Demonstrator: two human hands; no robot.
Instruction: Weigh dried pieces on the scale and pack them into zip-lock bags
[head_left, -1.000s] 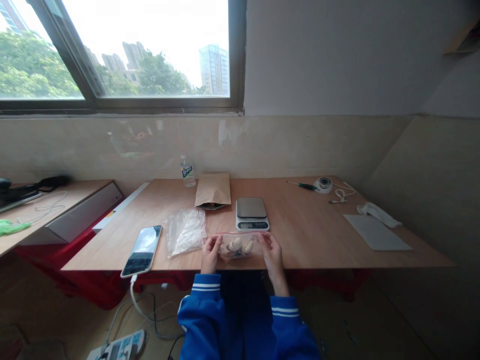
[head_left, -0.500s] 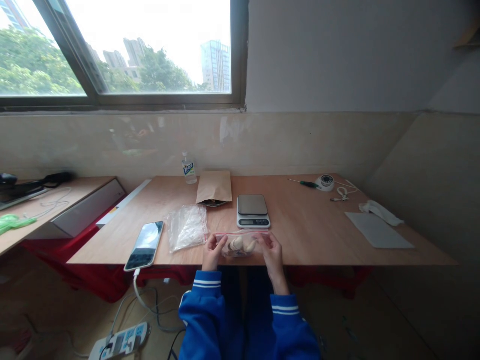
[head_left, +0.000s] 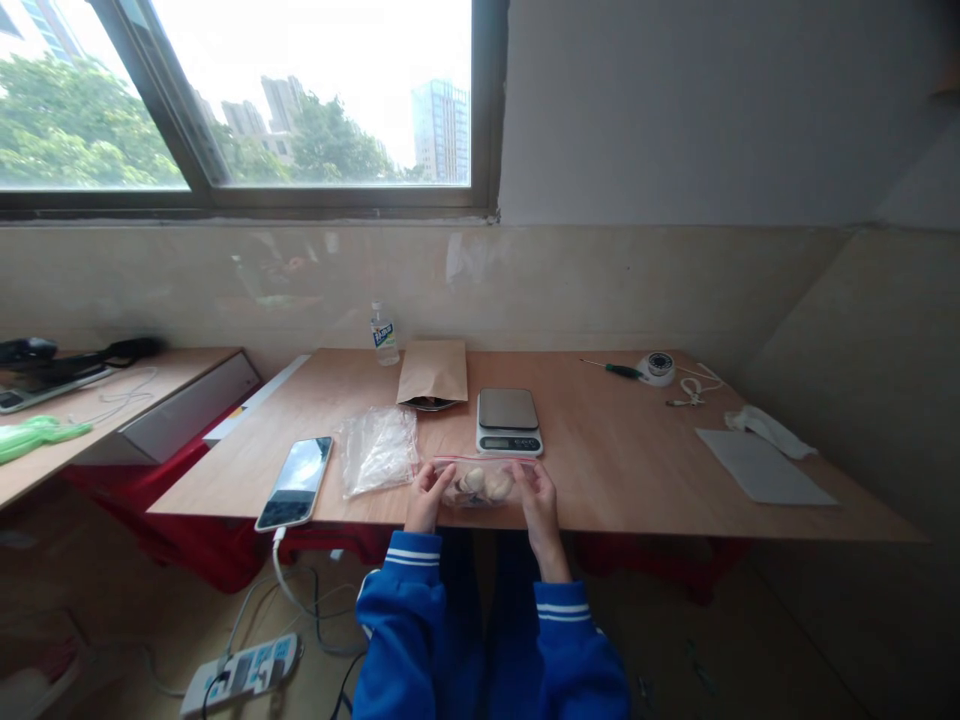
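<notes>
A clear zip bag with a red seal line lies at the table's front edge, several pale, roundish pieces inside it. My left hand pinches its left upper corner between thumb and fingers. At the other end, my right hand grips the right upper corner, so the seal runs stretched between both hands. Just beyond the bag stands a digital kitchen scale with a bare metal plate. To the left of my left hand is a stack of clear plastic bags.
A phone with a plugged-in cable lies at the left front edge. Behind are a brown paper bag and a bottle. Toward the right are a screwdriver, a dome camera, and a white sheet.
The view has shifted slightly. Both hands still hold the zip bag's upper corners, and the pale pieces inside have spread a little toward the right.
</notes>
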